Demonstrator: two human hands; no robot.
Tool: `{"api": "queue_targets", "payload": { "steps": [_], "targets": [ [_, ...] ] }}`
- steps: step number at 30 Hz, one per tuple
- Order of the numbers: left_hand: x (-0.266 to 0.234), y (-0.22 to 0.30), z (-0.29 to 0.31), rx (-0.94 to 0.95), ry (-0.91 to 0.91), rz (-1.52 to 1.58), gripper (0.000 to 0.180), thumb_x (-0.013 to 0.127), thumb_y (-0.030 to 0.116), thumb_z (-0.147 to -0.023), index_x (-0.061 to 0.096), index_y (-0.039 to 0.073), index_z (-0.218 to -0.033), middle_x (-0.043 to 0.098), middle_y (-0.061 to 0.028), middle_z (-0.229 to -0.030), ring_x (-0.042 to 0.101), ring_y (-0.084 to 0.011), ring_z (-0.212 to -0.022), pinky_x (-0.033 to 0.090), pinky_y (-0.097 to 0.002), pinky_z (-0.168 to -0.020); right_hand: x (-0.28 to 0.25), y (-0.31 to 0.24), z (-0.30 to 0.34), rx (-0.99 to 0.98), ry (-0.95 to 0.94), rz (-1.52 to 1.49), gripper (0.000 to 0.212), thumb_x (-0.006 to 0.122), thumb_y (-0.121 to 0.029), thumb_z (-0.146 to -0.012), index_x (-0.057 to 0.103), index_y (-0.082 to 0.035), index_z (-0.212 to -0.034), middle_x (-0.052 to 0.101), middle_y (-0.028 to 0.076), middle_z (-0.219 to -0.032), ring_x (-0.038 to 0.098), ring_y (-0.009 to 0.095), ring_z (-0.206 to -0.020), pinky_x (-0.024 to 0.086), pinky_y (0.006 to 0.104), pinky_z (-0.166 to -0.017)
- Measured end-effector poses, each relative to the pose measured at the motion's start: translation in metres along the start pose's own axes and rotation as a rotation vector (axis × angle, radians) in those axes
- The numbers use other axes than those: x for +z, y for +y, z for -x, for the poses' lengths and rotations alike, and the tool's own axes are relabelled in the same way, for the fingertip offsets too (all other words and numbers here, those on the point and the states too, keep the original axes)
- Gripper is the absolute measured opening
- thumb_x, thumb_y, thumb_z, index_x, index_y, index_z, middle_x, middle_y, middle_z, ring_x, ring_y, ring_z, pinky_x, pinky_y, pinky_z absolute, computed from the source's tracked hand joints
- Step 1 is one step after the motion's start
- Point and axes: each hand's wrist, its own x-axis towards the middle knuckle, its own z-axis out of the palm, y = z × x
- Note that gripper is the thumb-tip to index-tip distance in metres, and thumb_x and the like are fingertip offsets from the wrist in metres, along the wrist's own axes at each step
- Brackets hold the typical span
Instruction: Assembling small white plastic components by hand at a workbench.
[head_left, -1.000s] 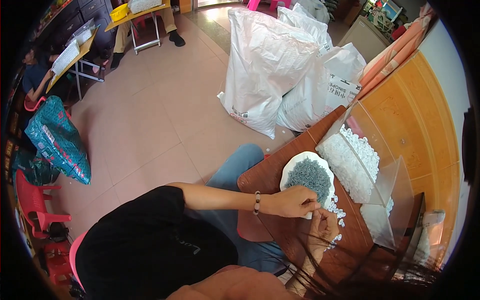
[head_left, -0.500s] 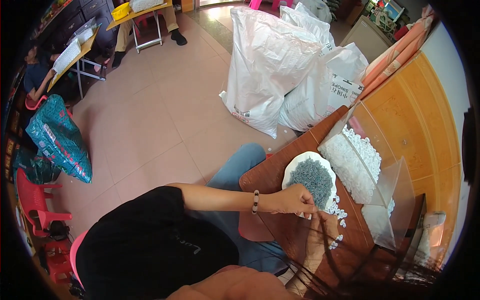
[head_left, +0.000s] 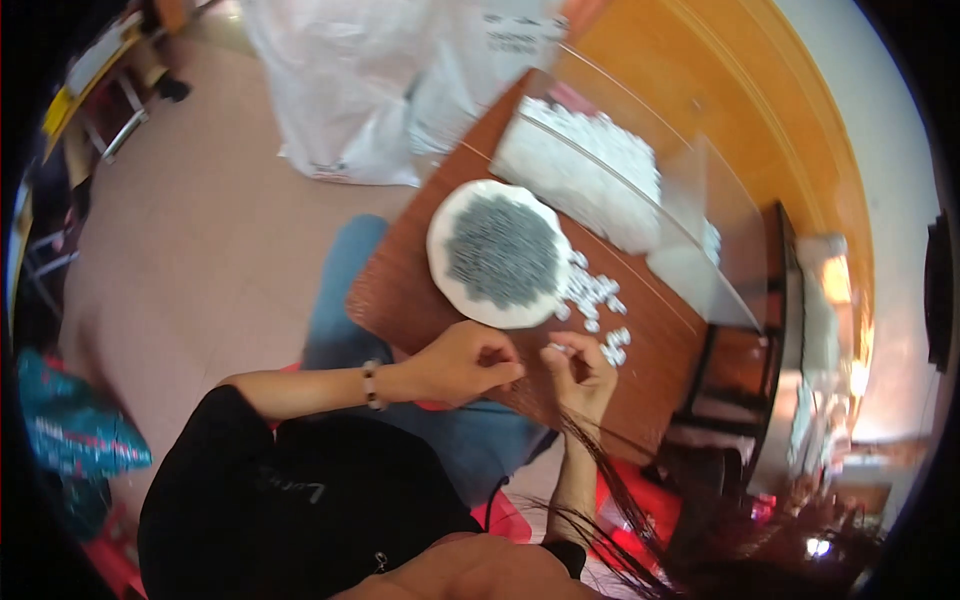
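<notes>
Over the near part of the brown surface (head_left: 400, 300), the left hand (head_left: 458, 365) and right hand (head_left: 585, 375) are positioned apart. Right fingers: thumb and forefinger pinch a small white piece (head_left: 557, 348). Left fingers: curled, thumb and forefinger tips close together; whether they grip anything cannot be determined. A white dish (head_left: 441, 245), located just beyond the hands, contains grey pieces (head_left: 503, 250). Loose white pieces (head_left: 590, 292) lie beside the dish, right side. A clear bin (head_left: 700, 185) behind them holds a white heap (head_left: 590, 170).
</notes>
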Motion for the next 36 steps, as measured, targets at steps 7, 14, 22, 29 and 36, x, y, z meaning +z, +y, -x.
{"api": "queue_targets", "payload": {
  "steps": [7, 14, 22, 29, 36],
  "targets": [
    [0.014, -0.018, 0.000, -0.229, -0.075, -0.084, 0.018, 0.065, 0.015, -0.088, 0.065, -0.002, -0.083, 0.063, -0.0008, -0.068, 0.052, -0.0032, -0.059, 0.040, -0.0209, -0.050, -0.019, 0.019, 0.037, 0.207, 0.072, -0.153, 0.010, 0.070, -0.007, -0.085, 0.069, 0.000, -0.092, 0.063, 0.003, -0.078, 0.057, 0.008, -0.072, 0.045, 0.0220, -0.070],
    [0.013, -0.014, 0.001, -0.348, -0.083, -0.065, 0.017, 0.065, 0.014, -0.090, 0.065, -0.002, -0.090, 0.066, -0.0022, -0.078, 0.060, -0.0047, -0.070, 0.049, -0.0195, -0.064, -0.015, 0.025, 0.046, 0.305, 0.033, -0.209, 0.017, 0.059, -0.015, -0.095, 0.063, 0.002, -0.096, 0.067, 0.005, -0.078, 0.061, 0.008, -0.074, 0.047, 0.0209, -0.068],
    [0.016, -0.013, 0.000, -0.270, -0.081, -0.075, 0.016, 0.064, 0.015, -0.091, 0.064, -0.002, -0.089, 0.062, -0.0001, -0.071, 0.054, -0.0031, -0.062, 0.042, -0.0187, -0.054, -0.015, 0.033, 0.044, 0.226, 0.009, -0.158, 0.017, 0.060, -0.013, -0.094, 0.064, 0.002, -0.100, 0.069, 0.007, -0.086, 0.059, 0.008, -0.079, 0.046, 0.0217, -0.072],
    [0.013, -0.005, -0.002, -0.270, -0.071, -0.064, 0.017, 0.064, 0.015, -0.090, 0.064, -0.002, -0.087, 0.063, -0.0011, -0.069, 0.055, -0.0027, -0.061, 0.043, -0.0187, -0.053, -0.019, 0.026, 0.042, 0.121, 0.087, 0.026, 0.012, 0.066, -0.010, -0.089, 0.069, 0.000, -0.094, 0.066, 0.004, -0.083, 0.056, 0.009, -0.076, 0.045, 0.0227, -0.072],
    [0.014, 0.006, -0.001, -0.219, -0.035, -0.094, 0.018, 0.065, 0.014, -0.090, 0.064, -0.003, -0.089, 0.066, -0.0034, -0.074, 0.059, -0.0048, -0.067, 0.047, -0.0205, -0.060, -0.015, 0.025, 0.047, 0.280, 0.092, -0.257, 0.016, 0.063, -0.009, -0.092, 0.064, 0.004, -0.103, 0.069, 0.007, -0.086, 0.064, 0.010, -0.081, 0.049, 0.0221, -0.076]
  ]
}}
